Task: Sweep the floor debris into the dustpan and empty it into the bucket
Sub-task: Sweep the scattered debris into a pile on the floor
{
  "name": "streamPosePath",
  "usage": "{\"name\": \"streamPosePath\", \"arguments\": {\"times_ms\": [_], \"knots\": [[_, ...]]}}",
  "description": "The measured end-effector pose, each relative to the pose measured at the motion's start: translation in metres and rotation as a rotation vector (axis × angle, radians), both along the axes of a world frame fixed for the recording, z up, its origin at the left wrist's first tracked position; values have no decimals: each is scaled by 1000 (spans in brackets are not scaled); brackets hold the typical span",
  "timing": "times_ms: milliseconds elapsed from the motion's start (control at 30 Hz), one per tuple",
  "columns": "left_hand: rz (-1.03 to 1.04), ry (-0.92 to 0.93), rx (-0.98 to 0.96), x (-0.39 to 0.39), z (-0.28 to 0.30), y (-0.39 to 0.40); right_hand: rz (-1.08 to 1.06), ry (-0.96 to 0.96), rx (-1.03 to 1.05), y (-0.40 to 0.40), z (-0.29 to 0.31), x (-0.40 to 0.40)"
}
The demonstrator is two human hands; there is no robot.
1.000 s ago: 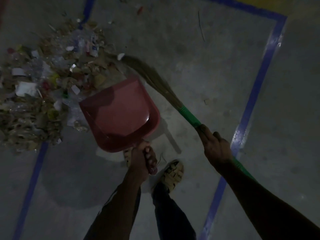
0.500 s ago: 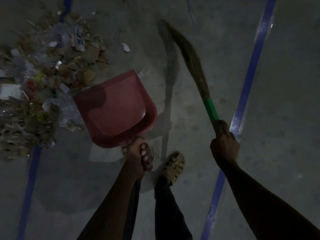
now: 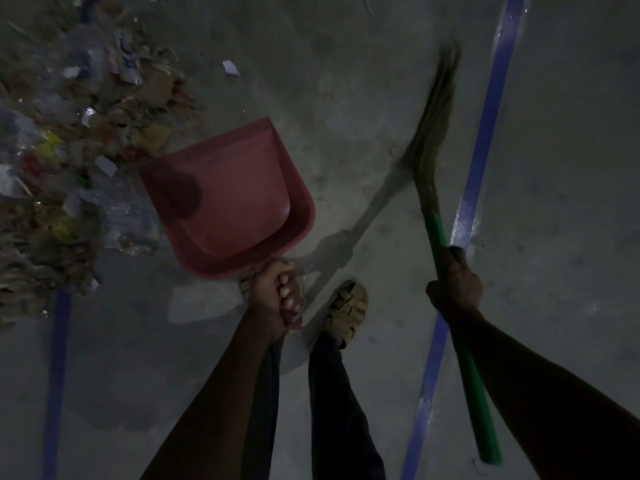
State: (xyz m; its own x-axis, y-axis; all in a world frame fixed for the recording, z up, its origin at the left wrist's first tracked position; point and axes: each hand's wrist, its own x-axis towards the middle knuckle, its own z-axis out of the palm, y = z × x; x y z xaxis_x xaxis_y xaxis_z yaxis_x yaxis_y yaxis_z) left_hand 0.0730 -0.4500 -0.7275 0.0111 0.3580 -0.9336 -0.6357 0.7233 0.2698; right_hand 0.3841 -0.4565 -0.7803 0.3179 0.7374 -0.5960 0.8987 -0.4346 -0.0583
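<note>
A red dustpan [image 3: 228, 199] is held low over the concrete floor, its open lip at the edge of a debris pile [image 3: 65, 140] of paper, cardboard and plastic scraps at the left. The pan looks empty. My left hand [image 3: 273, 292] grips its handle. My right hand [image 3: 455, 287] grips the green handle of a grass broom [image 3: 433, 140], whose bristles point up and away to the right of the pan, blurred, apart from the pile. No bucket is in view.
A loose white scrap [image 3: 230, 68] lies beyond the pan. Blue floor tape [image 3: 485, 140] runs past the broom on the right; another blue strip [image 3: 57, 358] lies at the left. My sandalled foot [image 3: 346, 310] stands between my arms.
The broom has swung from the pile's edge up and over to the right, away from the debris. The dustpan has stayed at the pile.
</note>
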Motion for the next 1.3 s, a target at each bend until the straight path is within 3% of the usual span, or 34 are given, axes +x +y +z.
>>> {"name": "streamPosePath", "arguments": {"times_ms": [300,433,567,767,900,1067,1300], "knots": [[-9,-22,3,4,-10,-30,215,300,114,-7,-15,-60],[-6,-30,-25,8,-10,-26,212,311,217,-2,-13,-66],[-22,-4,5,11,-7,-17,99,253,300,-3,-9,-50],[-69,-2,7,22,-5,-11,-235,30,248,-31,-3,15],[-39,-40,-37,22,-6,-19,-348,-3,145,-50,-4,37],[-46,-22,-57,18,-10,-31,-241,95,63,-56,-17,23],[-42,-64,6,11,-11,-32,-80,261,65,-27,-25,-66]]}}
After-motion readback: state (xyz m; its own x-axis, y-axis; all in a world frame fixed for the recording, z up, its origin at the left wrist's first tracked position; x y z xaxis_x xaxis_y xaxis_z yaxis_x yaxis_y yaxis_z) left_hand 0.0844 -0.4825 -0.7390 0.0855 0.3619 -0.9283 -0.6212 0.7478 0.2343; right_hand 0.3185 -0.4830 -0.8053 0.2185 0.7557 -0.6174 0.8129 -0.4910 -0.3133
